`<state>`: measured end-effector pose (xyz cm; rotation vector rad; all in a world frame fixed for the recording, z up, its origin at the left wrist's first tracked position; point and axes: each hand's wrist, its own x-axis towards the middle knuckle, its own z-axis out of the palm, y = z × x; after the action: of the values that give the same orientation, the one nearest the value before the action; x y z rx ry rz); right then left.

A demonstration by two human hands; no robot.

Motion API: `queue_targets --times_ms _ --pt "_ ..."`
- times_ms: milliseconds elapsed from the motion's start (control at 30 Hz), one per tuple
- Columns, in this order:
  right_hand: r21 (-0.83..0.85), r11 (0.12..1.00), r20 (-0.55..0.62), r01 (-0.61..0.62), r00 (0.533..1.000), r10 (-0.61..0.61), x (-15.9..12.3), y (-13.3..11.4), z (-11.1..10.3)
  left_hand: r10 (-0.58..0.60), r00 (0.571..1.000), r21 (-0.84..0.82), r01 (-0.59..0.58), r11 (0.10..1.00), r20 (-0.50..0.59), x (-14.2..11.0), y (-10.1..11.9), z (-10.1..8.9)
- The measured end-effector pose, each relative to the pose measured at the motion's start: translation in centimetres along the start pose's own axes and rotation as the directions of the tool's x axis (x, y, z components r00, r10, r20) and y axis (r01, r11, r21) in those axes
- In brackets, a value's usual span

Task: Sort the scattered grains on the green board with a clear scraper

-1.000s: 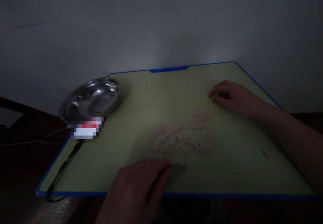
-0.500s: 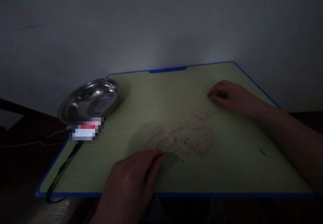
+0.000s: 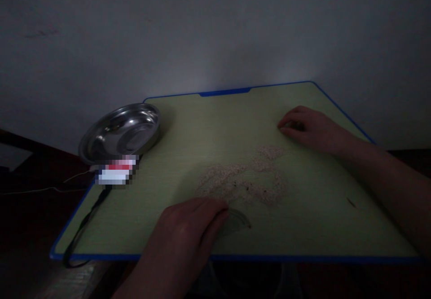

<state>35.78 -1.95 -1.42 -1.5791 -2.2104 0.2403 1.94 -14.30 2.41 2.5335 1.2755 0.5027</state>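
A thin spread of pale grains [image 3: 242,182] with a few dark specks lies in the middle of the green table [image 3: 188,133]. My left hand [image 3: 188,234] rests at the front edge, its fingers closed on a thin clear curved piece [image 3: 237,222] just in front of the grains. My right hand [image 3: 311,128] lies on the table beyond the grains at the right. Its fingers are curled down, and what is under them is hidden.
A shallow steel bowl [image 3: 121,130] stands at the table's back left corner, with a blurred small packet [image 3: 116,171] in front of it. A dark cord [image 3: 84,222] runs down the left edge. A blue rim borders the table, and a wall stands behind it.
My left hand pushed the clear piece forward into the near edge of the grains, then drew it back toward the front and slightly right. My right hand has stayed in place.
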Motion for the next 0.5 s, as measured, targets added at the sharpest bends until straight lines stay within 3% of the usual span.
queue_targets --times_ms 500 --pt "-0.007 1.000 0.005 0.005 1.000 -0.005 0.1 0.3 0.0 0.106 0.984 -0.083 -0.095 0.992 0.146 0.0 1.3 -0.2"
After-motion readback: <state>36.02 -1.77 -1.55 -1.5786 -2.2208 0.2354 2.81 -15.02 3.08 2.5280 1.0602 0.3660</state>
